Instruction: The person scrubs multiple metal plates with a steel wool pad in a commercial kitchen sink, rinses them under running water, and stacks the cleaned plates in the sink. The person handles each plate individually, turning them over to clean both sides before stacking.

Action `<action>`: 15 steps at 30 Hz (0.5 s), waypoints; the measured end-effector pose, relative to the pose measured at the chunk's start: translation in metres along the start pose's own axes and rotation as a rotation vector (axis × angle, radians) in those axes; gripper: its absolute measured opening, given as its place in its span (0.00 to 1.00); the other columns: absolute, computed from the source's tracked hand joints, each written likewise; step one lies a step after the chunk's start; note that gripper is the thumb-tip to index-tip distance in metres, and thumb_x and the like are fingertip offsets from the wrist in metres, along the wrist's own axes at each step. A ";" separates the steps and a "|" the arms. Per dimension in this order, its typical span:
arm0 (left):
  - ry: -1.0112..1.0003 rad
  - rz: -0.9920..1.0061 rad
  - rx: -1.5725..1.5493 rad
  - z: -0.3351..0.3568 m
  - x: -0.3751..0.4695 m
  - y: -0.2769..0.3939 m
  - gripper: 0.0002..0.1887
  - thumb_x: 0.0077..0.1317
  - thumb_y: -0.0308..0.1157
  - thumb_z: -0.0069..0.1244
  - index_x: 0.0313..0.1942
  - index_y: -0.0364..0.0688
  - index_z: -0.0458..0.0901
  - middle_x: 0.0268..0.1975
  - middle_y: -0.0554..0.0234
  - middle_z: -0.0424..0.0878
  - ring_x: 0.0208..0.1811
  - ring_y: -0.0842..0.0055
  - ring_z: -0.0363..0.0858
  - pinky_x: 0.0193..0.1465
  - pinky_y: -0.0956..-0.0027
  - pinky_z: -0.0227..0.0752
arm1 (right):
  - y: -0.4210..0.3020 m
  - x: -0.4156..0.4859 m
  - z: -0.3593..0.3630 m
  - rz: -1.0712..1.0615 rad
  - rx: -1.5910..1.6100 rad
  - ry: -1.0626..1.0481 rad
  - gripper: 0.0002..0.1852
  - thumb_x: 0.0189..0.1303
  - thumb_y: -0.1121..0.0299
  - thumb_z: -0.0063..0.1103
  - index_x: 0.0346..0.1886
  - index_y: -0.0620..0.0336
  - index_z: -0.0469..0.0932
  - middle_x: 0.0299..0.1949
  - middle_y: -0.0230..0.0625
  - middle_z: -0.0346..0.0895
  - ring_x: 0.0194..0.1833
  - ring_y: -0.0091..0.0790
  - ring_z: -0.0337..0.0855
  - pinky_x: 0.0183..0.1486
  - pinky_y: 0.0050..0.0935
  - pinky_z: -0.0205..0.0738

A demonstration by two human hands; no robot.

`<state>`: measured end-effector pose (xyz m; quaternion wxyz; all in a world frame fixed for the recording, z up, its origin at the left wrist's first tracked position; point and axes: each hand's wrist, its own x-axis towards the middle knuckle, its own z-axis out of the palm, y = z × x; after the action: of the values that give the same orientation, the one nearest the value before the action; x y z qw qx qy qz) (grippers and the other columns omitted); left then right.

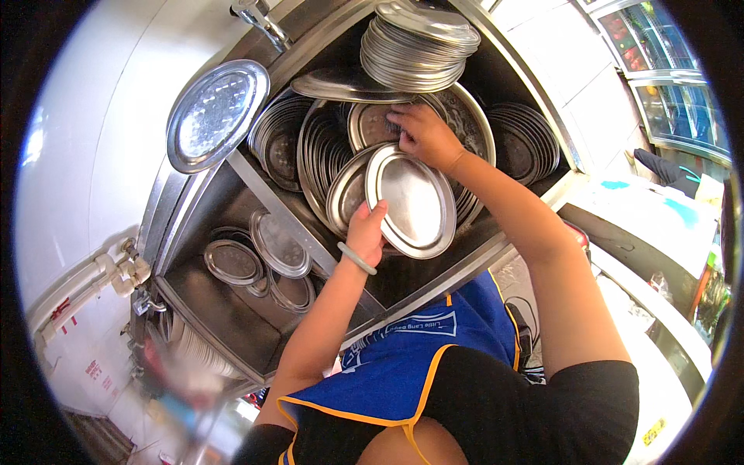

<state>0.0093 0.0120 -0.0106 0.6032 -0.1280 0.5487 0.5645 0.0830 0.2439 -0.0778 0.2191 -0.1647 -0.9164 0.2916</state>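
My left hand [367, 235] grips the near left rim of an oval stainless-steel plate [411, 200], thumb on its upper face. Up and to the right of it, my right hand [427, 135] has its fingers curled around a dark, mesh-like scrubber [393, 124], over another oval metal plate [367, 127]. Behind the held plate, a further oval plate [347, 195] shows partly. Rows of oval plates [325, 148] stand on edge in a large round metal basin [485, 136]. A tall pile of plates [415, 52] rises at the far side of the sink.
A steel divider [279, 212] separates the two sink basins. Several oval plates [233, 263] lie in the left basin. A large oval plate [218, 116] rests at the sink's left edge near a faucet [261, 23]. More plates [525, 144] stand at the right basin wall.
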 end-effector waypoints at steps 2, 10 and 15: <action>-0.036 0.073 -0.028 -0.009 0.001 0.004 0.15 0.80 0.33 0.45 0.62 0.38 0.76 0.58 0.60 0.83 0.58 0.71 0.82 0.64 0.63 0.76 | -0.007 0.008 -0.006 0.197 0.191 0.043 0.22 0.60 0.74 0.61 0.60 0.61 0.80 0.51 0.47 0.84 0.52 0.47 0.84 0.59 0.38 0.79; 0.031 0.066 -0.255 -0.023 0.009 0.021 0.16 0.81 0.34 0.44 0.63 0.37 0.72 0.62 0.58 0.81 0.62 0.67 0.81 0.67 0.59 0.75 | -0.023 0.013 -0.031 1.117 1.798 0.294 0.21 0.71 0.64 0.53 0.64 0.62 0.75 0.58 0.42 0.80 0.56 0.42 0.83 0.66 0.44 0.77; -0.049 0.041 -0.310 -0.018 0.018 0.024 0.23 0.83 0.43 0.40 0.69 0.39 0.68 0.70 0.57 0.75 0.70 0.62 0.74 0.74 0.54 0.66 | -0.048 -0.007 -0.004 0.808 1.053 0.108 0.23 0.64 0.70 0.50 0.61 0.64 0.80 0.63 0.48 0.78 0.63 0.45 0.79 0.70 0.39 0.70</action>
<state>-0.0244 0.0159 -0.0203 0.5780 -0.1946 0.4423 0.6576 0.0820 0.2057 -0.0482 0.1894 -0.3805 -0.5058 0.7507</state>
